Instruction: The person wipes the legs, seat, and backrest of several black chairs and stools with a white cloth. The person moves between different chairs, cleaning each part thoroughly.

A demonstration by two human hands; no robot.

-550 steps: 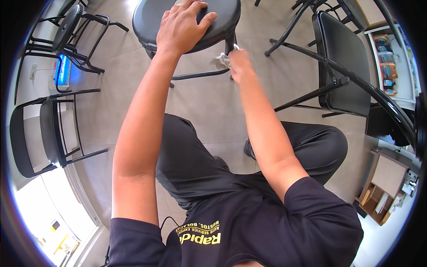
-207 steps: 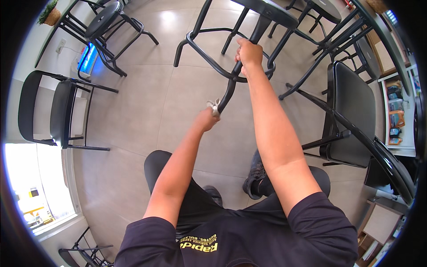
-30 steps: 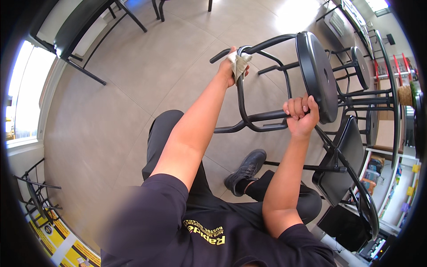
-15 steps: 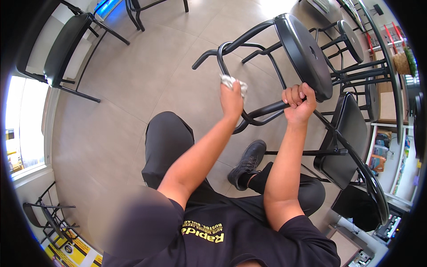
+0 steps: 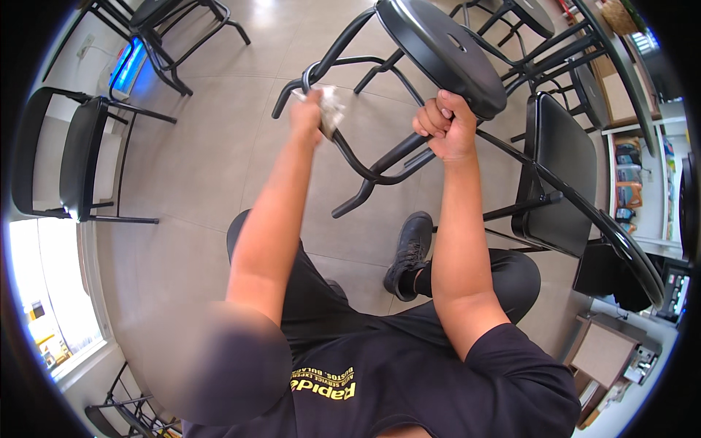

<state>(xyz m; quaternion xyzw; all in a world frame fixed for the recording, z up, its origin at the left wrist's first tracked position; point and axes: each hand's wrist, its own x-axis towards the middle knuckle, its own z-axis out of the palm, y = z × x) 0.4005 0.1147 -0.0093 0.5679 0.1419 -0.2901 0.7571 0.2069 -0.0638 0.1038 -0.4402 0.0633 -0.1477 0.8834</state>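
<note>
A black metal stool (image 5: 438, 51) is tipped on its side in front of me, its round seat at the upper right and its legs pointing left. My right hand (image 5: 447, 128) is closed around a stool leg, close beside the seat's edge. Bunched in my left hand (image 5: 307, 117) is a whitish cloth (image 5: 334, 108), pressed on the bent footrest ring (image 5: 350, 157) near its far left part. That hand is slightly blurred, and its fingers are partly hidden by the cloth.
A black padded chair (image 5: 558, 175) stands close on the right, beside my shoe (image 5: 409, 252). More stools (image 5: 522, 14) and a table (image 5: 621, 80) are behind it. Another black chair (image 5: 84, 157) stands at the left wall. Shelves (image 5: 635, 182) with goods line the right side.
My left hand has slid the cloth along the footrest ring, away from me toward its far end. My right hand keeps its grip. The whole view has shifted, so the stool appears farther up and left.
</note>
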